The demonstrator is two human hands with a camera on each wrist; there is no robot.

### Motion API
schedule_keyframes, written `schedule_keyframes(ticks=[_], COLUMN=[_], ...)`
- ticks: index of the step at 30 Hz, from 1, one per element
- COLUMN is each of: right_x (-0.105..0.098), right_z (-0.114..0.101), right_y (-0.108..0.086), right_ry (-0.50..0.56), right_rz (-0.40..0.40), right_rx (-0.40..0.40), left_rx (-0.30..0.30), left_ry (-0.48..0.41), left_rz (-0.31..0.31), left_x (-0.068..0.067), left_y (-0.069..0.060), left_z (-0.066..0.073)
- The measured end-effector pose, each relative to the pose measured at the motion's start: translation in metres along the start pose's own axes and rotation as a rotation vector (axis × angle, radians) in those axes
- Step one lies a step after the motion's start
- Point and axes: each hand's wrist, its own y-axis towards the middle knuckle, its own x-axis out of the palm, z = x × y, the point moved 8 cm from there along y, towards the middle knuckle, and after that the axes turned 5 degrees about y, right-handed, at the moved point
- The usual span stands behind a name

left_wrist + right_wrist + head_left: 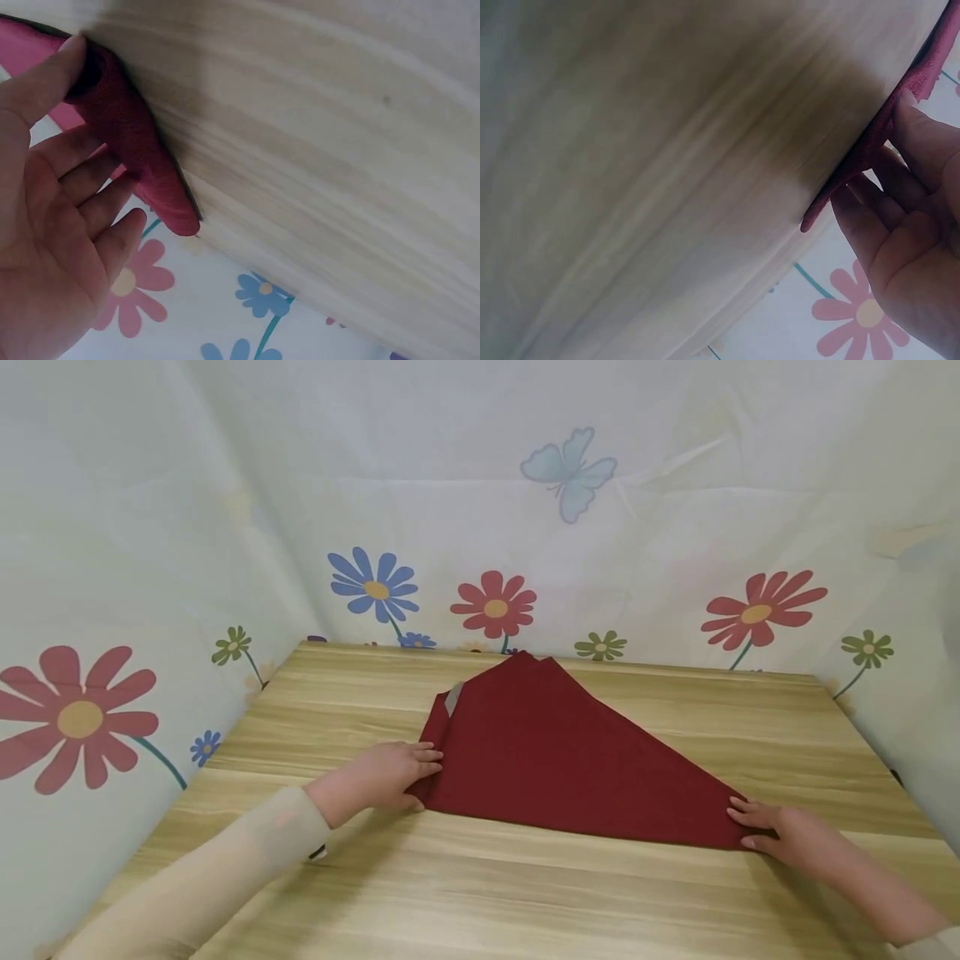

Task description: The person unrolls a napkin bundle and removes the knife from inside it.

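Observation:
A dark red folded garment (555, 752) lies flat on the wooden table, wide at the left and narrowing to the right. A small grey patch (453, 700) shows near its upper left edge. My left hand (393, 772) rests on the left fold, fingers on the cloth and thumb by the front corner. In the left wrist view this folded edge (139, 142) looks rolled and thick, with the thumb at its near end. At the narrow right end, my right hand (783, 831) touches the fabric with fingers extended. The right wrist view shows the thumb and fingers along the thin edge (870, 142).
The light wood-grain tabletop (525, 902) extends on all sides of the garment. Behind and beside it hangs a white curtain (420, 485) printed with flowers and a blue butterfly. The garment's top reaches close to the table's back edge.

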Motion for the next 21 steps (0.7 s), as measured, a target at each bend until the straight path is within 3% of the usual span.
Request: schedule_keyframes(ticks=[12,21], right_x=[-0.001,-0.003], right_z=[-0.003,-0.002], right_y=[-0.001,-0.001], right_ry=[-0.011,0.016], right_rz=[0.037,0.003], right_rx=[-0.03,-0.001], left_rx=[-0.055,-0.128], left_ry=[-0.064,-0.055], left_rz=[0.071,0.112], left_x=[0.0,-0.002], left_y=[-0.007,-0.01], left_z=[-0.006,-0.014])
